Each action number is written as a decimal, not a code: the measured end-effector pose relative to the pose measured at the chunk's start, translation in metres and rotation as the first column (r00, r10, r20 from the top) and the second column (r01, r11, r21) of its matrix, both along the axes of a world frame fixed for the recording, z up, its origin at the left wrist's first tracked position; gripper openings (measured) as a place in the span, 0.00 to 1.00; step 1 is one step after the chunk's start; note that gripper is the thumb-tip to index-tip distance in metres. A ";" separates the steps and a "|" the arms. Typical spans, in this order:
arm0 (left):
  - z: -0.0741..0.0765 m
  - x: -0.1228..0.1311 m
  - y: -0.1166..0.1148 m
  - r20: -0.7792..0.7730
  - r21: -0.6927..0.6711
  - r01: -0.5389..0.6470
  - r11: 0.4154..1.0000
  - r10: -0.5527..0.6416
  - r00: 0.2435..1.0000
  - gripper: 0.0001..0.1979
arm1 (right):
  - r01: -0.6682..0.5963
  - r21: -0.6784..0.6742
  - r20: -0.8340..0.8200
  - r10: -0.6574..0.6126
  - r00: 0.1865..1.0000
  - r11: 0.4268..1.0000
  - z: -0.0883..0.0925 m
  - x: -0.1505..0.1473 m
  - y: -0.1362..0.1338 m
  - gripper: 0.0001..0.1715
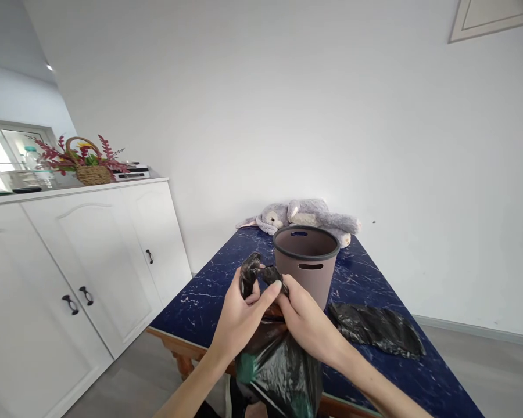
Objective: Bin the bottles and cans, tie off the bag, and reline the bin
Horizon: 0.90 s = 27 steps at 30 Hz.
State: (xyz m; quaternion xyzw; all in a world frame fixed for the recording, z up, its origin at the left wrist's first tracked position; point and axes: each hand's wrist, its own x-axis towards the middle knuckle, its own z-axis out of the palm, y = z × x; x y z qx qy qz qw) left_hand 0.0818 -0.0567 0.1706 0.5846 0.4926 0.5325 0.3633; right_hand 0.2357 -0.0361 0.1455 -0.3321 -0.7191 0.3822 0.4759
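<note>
A filled black garbage bag (283,363) hangs at the near edge of the table, with something green showing through its thin plastic. My left hand (239,310) is closed on one gathered end of the bag's top. Close beside it, my right hand (294,307) pinches the other end, its fingers nearly meeting the left ones. The twisted ends stick up above both hands. Just beyond them stands a brown-grey trash can (307,267) with a dark rim and cut-out handles. To its right lies a flat, folded black plastic bag (377,328).
The blue marbled table (200,296) reaches to the wall. A grey plush rabbit (274,217) lies at its far end behind the can. On the left, a white cabinet (100,244) carries a flower basket (93,173), a bottle (31,158) and a white device (133,171).
</note>
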 end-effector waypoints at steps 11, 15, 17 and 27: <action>0.004 -0.003 0.002 0.113 -0.015 -0.061 0.998 0.062 0.992 0.21 | -0.376 -0.339 -0.245 0.305 0.920 0.862 0.001 0.013 0.000 0.28; 0.002 -0.007 0.005 0.038 0.025 -0.040 0.999 0.039 0.999 0.21 | -0.444 -0.379 -0.563 0.179 0.807 0.812 -0.005 0.011 0.004 0.27; 0.003 -0.011 0.008 -0.011 0.016 0.066 0.998 -0.066 0.998 0.21 | -0.415 -0.407 -0.631 0.078 0.772 0.814 -0.006 0.008 0.007 0.29; 0.047 -0.023 0.005 -0.639 0.176 0.327 0.928 -0.145 0.755 0.13 | -0.277 -0.444 -0.437 0.064 0.897 0.852 0.002 -0.009 0.011 0.29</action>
